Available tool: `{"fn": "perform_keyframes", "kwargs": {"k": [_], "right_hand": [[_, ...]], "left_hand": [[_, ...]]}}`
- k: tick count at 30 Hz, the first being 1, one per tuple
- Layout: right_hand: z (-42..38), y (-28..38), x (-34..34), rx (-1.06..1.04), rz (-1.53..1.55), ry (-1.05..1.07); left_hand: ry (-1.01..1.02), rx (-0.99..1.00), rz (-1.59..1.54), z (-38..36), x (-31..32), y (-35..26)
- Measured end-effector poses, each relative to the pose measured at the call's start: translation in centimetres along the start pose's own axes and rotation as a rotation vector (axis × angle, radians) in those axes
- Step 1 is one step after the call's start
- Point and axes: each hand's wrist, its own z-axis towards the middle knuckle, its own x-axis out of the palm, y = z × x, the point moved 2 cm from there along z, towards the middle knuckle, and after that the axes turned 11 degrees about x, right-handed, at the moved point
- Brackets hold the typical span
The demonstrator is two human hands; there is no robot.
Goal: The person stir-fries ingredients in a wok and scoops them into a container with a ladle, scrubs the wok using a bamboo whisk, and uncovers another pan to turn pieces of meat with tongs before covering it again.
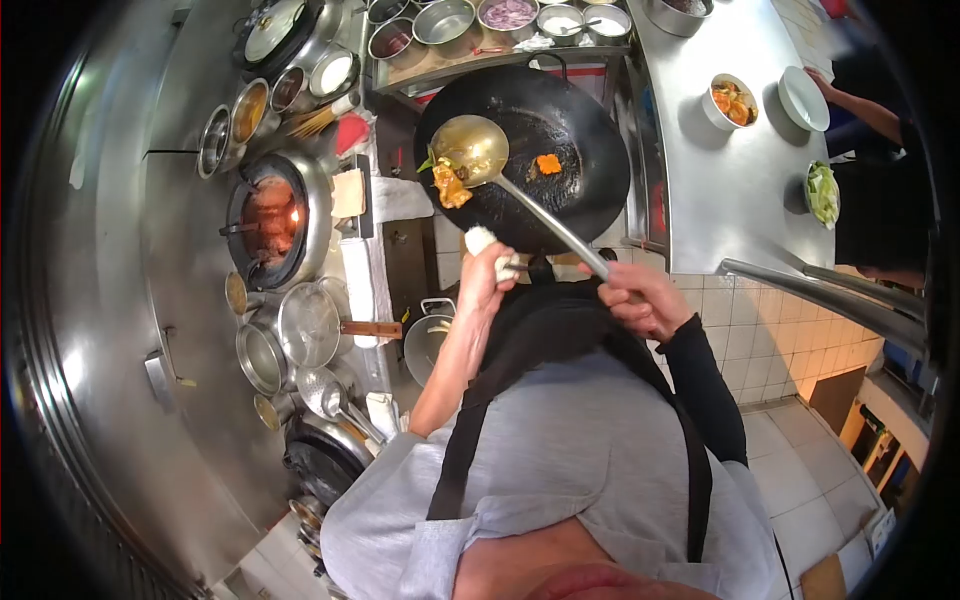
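My right hand (645,300) is closed around the long handle of a metal ladle (472,147). The ladle's bowl is over the left side of a large black wok (590,170). Brown, sauced food pieces (450,187) lie against the bowl's lower left edge, with a bit of green beside them. One orange piece (547,164) rests apart on the wok's oily bottom. My left hand (485,278) grips a bunched white cloth (480,240) at the wok's near edge. Whether a wok handle is inside the cloth is hidden.
To the left is a burner (270,215) with a glowing flame. Pots and a strainer (310,325) stand near it. Ingredient bowls (447,25) line the back. On the right steel counter (690,170) are several bowls; another person's arm (865,110) reaches there.
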Motion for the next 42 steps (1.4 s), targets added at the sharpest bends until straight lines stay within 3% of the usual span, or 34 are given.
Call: {"fn": "perform_keyframes", "kwargs": {"k": [2, 6, 10, 15, 18, 22, 26, 31, 34, 40, 42], "right_hand": [[0.0, -1.0, 1.4, 0.032, -0.07, -0.115], [0.1, -1.2, 1.0, 0.092, -0.042, -0.088], [-2.1, 0.4, 1.1, 0.015, 0.079, -0.129], [-2.4, 1.9, 2.0, -0.105, -0.616, -0.71], [-1.2, 1.7, 3.0, -0.142, -0.779, -0.822], [1.4, 0.2, 3.7, -0.112, -0.589, -0.632], [-0.2, -0.7, 6.6, -0.074, -0.275, -0.313], [-2.2, -2.5, 3.5, -0.037, -0.009, -0.01], [0.6, -3.1, 5.2, -0.026, -0.144, -0.179], [0.1, -4.7, 4.8, -0.126, -0.046, -0.297], [-2.5, -4.9, 3.9, -0.234, 0.012, -0.311]], "left_hand": [[0.019, -0.061, -0.068, -2.2, -2.6, -0.5], [0.029, -0.188, -0.179, -5.5, -5.8, -2.1], [-0.027, -0.137, -0.166, -6.0, -6.6, -2.9], [-0.03, 0.063, 0.01, -4.3, -5.1, -3.8], [-0.031, 0.125, 0.1, -3.2, -3.4, -4.4], [-0.113, 0.212, 0.216, -2.5, -0.9, -4.3], [-0.188, 0.264, 0.34, -1.4, -0.6, -3.2], [-0.115, 0.109, 0.223, -1.1, -4.6, -2.6], [-0.041, -0.028, 0.136, -2.8, -8.2, -3.4], [0.015, -0.154, 0.024, -2.4, -11.7, -4.2], [-0.117, -0.16, 0.063, -2.9, -10.6, -5.4]]}}
